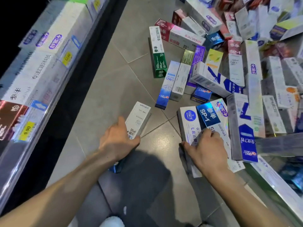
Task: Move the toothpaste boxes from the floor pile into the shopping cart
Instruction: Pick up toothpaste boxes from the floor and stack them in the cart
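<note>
On your far left stands the store shelf (41, 66), filled with white toothpaste boxes, and yellow price tags (27, 130) hang on its front rail. Next to it the grey tiled floor (105, 89) runs up the middle of the view.

Your left hand (118, 136) is low over the floor and grips a white toothpaste box (138, 119) at its near end: the thumb lies on the top face and the fingers curl under the box. This box stands apart from the main pile, with its far end pointing away from you. Under the same hand a bit of something blue (117, 166) shows, but I cannot tell what it is.

Between your arms you see your dark trousers (139, 185) close to the floor.

Your right hand (205, 145) rests on a white box with a blue round logo (188, 123) at the near edge of the pile. The fingers curl over its top and the thumb is at its left side, so the hand holds this box. A shiny blue SP-1 box (207, 114) lies across it, just beyond your fingers.

Further right and up, the floor pile (229, 63) spreads out, many boxes lying crossed over each other, among them a green and white box (157, 51) at the left border. At the lower right edge a container with more boxes (278, 177) is partly visible; whether this is the shopping cart I cannot tell.
</note>
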A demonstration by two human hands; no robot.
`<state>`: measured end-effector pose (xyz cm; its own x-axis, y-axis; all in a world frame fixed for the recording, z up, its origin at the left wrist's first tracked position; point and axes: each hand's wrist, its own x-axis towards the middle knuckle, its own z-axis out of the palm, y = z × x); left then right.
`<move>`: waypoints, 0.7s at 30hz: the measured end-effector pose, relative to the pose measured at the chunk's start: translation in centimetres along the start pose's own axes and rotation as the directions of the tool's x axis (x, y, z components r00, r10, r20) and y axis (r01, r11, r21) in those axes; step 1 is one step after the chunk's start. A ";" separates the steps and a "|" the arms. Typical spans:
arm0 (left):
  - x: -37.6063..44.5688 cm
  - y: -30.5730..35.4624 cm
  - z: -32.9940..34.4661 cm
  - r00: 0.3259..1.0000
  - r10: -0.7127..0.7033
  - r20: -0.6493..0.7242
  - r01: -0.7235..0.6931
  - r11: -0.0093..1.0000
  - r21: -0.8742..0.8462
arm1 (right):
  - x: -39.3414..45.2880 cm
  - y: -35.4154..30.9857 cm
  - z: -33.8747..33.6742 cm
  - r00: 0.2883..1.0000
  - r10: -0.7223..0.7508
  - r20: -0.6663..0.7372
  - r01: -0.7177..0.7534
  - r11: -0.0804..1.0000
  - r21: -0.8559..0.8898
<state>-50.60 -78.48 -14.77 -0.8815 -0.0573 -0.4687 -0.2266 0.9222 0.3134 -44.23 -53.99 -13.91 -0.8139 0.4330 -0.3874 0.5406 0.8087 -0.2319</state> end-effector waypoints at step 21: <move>-17.4 16.0 -23.2 0.981 0.159 0.109 0.020 0.481 -0.877 | -12.3 -7.1 -30.3 0.994 -0.027 0.105 -0.083 0.433 0.898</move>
<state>-48.47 -71.63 17.59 -0.8556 0.1320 -0.5005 -0.4897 0.1071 0.8653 -44.49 -53.04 19.55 -0.8015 0.3664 -0.4725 0.4926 -0.0432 -0.8692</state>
